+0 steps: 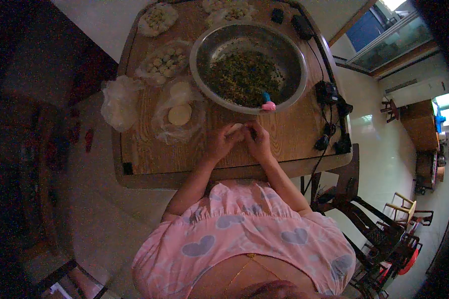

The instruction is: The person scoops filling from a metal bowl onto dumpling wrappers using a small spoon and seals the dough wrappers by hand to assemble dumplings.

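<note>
My left hand [223, 143] and my right hand [258, 143] meet over the near part of the table, fingers pinched together around a small pale dumpling [235, 128]. Most of it is hidden by the fingers. Just beyond them stands a large steel bowl [197, 82] of chopped green filling [244, 72]. A spoon with a pink and blue handle [268, 105] rests at the bowl's near rim. To the left, round dough wrappers [179, 114] lie on a clear plastic bag [159, 127].
Several dumplings [167, 62] lie on plastic at the left, with more in bags [157, 19] at the far edge. A crumpled white bag [119, 107] sits at the left edge. Black adapters [327, 92] and cables run along the right side. Dark chairs [341, 184] stand right.
</note>
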Demonstrator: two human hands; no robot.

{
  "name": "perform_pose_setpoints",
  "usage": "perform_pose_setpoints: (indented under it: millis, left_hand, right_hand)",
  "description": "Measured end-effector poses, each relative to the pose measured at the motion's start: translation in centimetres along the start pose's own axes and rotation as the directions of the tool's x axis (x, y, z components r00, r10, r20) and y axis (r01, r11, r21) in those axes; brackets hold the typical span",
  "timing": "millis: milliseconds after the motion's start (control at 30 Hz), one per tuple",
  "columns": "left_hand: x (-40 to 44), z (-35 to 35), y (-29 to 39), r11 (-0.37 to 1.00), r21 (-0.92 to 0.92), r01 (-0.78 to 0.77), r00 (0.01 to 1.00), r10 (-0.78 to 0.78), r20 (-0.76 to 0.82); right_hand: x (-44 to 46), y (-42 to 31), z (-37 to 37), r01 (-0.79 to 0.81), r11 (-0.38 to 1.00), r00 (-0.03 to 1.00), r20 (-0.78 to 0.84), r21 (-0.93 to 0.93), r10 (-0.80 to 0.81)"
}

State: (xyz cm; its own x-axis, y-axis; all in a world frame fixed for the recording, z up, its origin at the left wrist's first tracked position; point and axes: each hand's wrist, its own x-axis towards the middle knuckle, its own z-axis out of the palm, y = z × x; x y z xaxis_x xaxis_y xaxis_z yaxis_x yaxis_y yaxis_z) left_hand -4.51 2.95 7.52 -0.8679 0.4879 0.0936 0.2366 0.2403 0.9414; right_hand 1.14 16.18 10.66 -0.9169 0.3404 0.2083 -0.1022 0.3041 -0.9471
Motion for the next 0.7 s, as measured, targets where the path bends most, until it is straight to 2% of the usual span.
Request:
perform_pose_setpoints:
  millis: [67, 133, 167, 200, 267, 333, 400, 467, 533, 667, 700]
  left_hand:
    - [0.0, -0.3, 0.5, 0.988, 0.142, 0.057, 0.998, -0.061, 0.026]
    - [-0.1, 0.2, -0.6, 0.996, 0.086, -0.017, 1.000, 0.019, -0.014]
    - [-0.1, 0.4, -1.1, 0.997, 0.058, -0.056, 0.998, 0.058, -0.036]
    - [-0.1, 0.4, -0.9, 0.999, 0.046, -0.029, 0.999, 0.030, -0.020]
    - [0.0, 0.3, -0.5, 0.999, 0.022, 0.025, 1.000, -0.026, 0.013]
    - [0.0, 0.3, -1.3, 0.999, 0.030, 0.026, 0.999, -0.027, 0.032]
    - [0.0, 0.7, -2.6, 1.000, -0.012, 0.004, 1.000, -0.004, 0.014]
    - [0.0, 1.3, -4.2, 0.994, -0.101, -0.045, 0.998, 0.041, -0.045]
    - [0.1, 1.3, -5.4, 0.994, -0.112, -0.018, 0.999, 0.013, -0.049]
    - [0.2, 1.0, -4.4, 0.981, -0.191, -0.013, 1.000, 0.008, -0.028]
    - [0.2, 0.6, -3.1, 0.989, -0.150, 0.006, 1.000, -0.007, -0.008]
  right_hand:
    - [0.0, -0.3, 0.0, -0.014, 0.999, 1.000, 0.005, 0.042, 0.014]
    - [0.1, -0.3, 0.0, -0.011, 1.000, 1.000, 0.004, 0.022, 0.011]
    - [0.0, 0.5, 0.0, -0.065, 0.996, 0.998, 0.010, 0.063, 0.065]
    - [0.1, 1.1, 0.1, -0.119, 0.988, 0.993, 0.018, 0.102, 0.118]
    - [-0.1, 2.2, 0.1, -0.123, 0.989, 0.992, 0.017, 0.079, 0.122]
    - [0.0, 1.2, 0.0, -0.023, 0.999, 1.000, 0.006, -0.048, 0.024]
    - [-0.1, 1.7, 0.1, -0.130, 0.981, 0.991, 0.015, 0.143, 0.129]
    - [-0.1, 1.7, 0.1, -0.103, 0.983, 0.995, 0.006, 0.151, 0.103]
    - [0.0, 1.0, 0.1, 0.055, 0.998, 0.998, -0.016, -0.024, -0.056]
    - [0.0, 1.0, 0.0, 0.049, 0.996, 0.999, -0.008, -0.073, -0.050]
    - [0.0, 1.1, 0.1, 0.051, 0.997, 0.999, -0.012, -0.059, -0.051]
